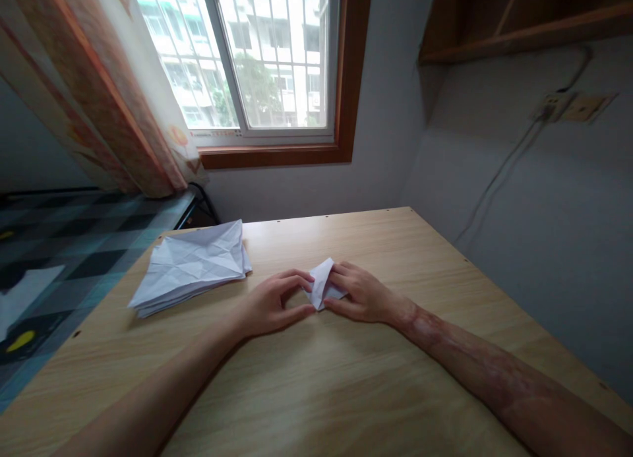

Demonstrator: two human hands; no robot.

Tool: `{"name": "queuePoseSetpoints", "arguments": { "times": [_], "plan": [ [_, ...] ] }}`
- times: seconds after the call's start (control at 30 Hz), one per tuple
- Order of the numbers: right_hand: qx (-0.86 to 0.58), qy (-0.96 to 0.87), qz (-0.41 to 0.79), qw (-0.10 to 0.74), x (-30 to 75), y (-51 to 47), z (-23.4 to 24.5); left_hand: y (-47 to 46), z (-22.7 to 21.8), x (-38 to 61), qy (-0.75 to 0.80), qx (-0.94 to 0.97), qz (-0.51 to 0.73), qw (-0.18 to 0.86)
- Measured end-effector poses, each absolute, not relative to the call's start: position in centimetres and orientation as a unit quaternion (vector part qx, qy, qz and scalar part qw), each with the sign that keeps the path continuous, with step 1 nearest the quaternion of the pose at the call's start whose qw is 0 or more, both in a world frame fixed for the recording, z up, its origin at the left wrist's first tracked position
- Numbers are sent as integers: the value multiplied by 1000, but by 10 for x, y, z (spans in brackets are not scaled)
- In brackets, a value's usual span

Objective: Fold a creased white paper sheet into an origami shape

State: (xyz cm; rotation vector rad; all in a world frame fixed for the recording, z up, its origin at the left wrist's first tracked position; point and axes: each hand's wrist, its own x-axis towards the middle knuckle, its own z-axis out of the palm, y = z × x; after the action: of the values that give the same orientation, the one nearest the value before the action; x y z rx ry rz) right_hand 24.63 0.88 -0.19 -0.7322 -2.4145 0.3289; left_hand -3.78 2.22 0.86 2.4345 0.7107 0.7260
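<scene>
Room: daylight enters through a barred window (281, 61) beyond the far edge; a patterned curtain (113, 81) hangs to its left. Work surface: wood-grain tabletop (306, 384).

Specimen: a small piece of folded white paper (337, 291), near the middle of the tabletop, between the two hands. One flap (322, 282) appears to stand up from it, peak pointing away from the person. A stack of creased white sheets (198, 256) lies well to the left, apart from the work.

Left grip (271, 305): thumb and fingers spread in an arch, tips at the paper's left side; cannot tell whether they pinch. Right grip (366, 293): pinching the folded paper, fingers along the flap, thumb at the near edge.

Technique (judgement): anchor the lower layers flat with one hand while the other guides the flap. Line up edges and corner before applying pressure, then run a fingertip firmly along the crease, starting at the point. Likely fault: layers sliding, giving a skewed fold.
</scene>
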Motion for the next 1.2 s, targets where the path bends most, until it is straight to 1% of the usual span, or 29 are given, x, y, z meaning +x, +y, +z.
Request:
{"name": "queuePoseSetpoints", "arguments": {
  "times": [0.17, 0.33, 0.53, 0.63, 0.8, 0.97, 1.2],
  "plan": [
    [-253, -913, 124, 294, 247, 8, 1, 24, 5, -37, 266, 903, 261, 216],
    [-247, -908, 145, 307, 247, 7, 2, 25, 5, -36, 268, 902, 259, 219],
    [-280, -899, 148, 303, 247, 5, 0, 23, 8, -34, 302, 890, 259, 220],
    [-277, -902, 137, 302, 247, 6, -1, 22, 6, -32, 321, 879, 269, 226],
    [-267, -908, 115, 302, 244, 7, -4, 27, 0, -33, 309, 867, 303, 248],
    [-282, -903, 93, 310, 238, 4, -6, 28, 0, -34, 306, 863, 299, 270],
    [-283, -913, 37, 291, 235, 2, -8, 23, 6, -30, 330, 869, 283, 238]
  ]
}}
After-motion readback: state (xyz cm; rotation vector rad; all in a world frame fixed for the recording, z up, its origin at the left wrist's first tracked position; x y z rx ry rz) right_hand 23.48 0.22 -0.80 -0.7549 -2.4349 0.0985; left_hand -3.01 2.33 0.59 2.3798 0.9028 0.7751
